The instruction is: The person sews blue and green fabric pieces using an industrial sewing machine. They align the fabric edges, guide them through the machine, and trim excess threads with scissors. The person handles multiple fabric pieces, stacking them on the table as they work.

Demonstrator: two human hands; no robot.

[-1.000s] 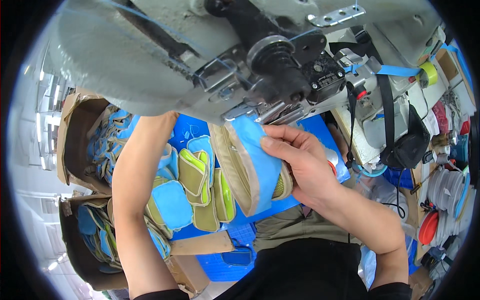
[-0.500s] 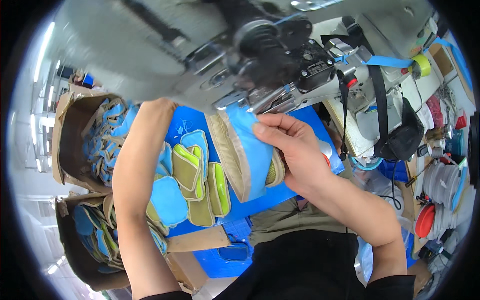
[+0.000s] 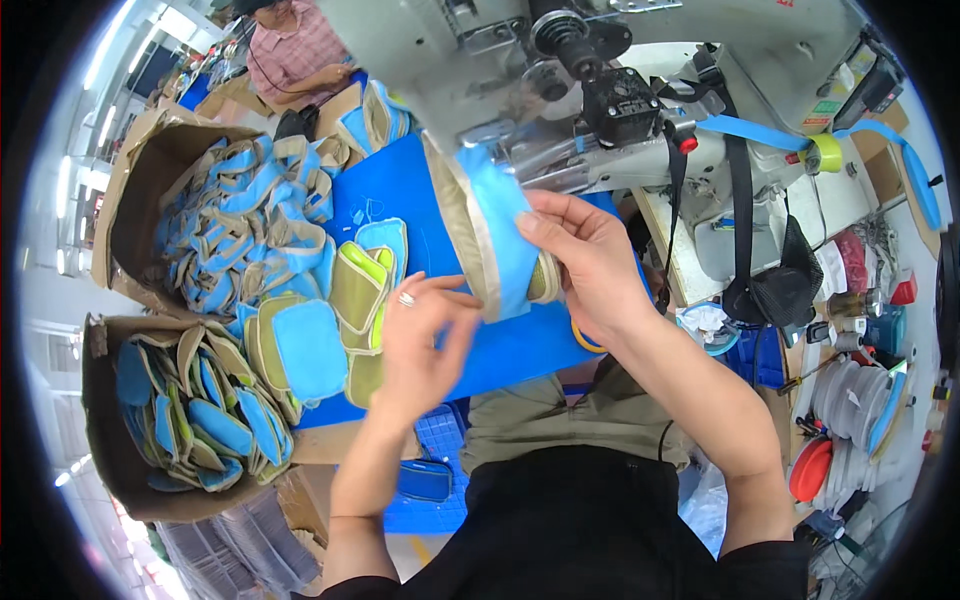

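My right hand (image 3: 595,255) pinches the right edge of a blue and tan fabric piece (image 3: 508,250) between thumb and fingers. The piece is a curved padded panel with a pale trim seam, and its upper end sits under the head of the sewing machine (image 3: 600,110). My left hand (image 3: 425,345), with a ring on one finger, is beside the lower left end of the fabric. Its fingers are apart and slightly blurred, holding nothing. Left of it lie padded blue pieces (image 3: 312,350) and olive pieces (image 3: 355,290) with light edging.
Left stand a cardboard box (image 3: 125,225) of blue-tan strips and another box (image 3: 105,430) of padded panels. A blue tape (image 3: 750,127) feeds in from the right through a yellow-green roll (image 3: 823,155). Far left, a person in a checked shirt (image 3: 295,50) sits.
My left hand has come down from behind the machine to the fabric's lower left end. My right hand keeps its pinch. The view has shifted, showing more of the boxes and a co-worker.
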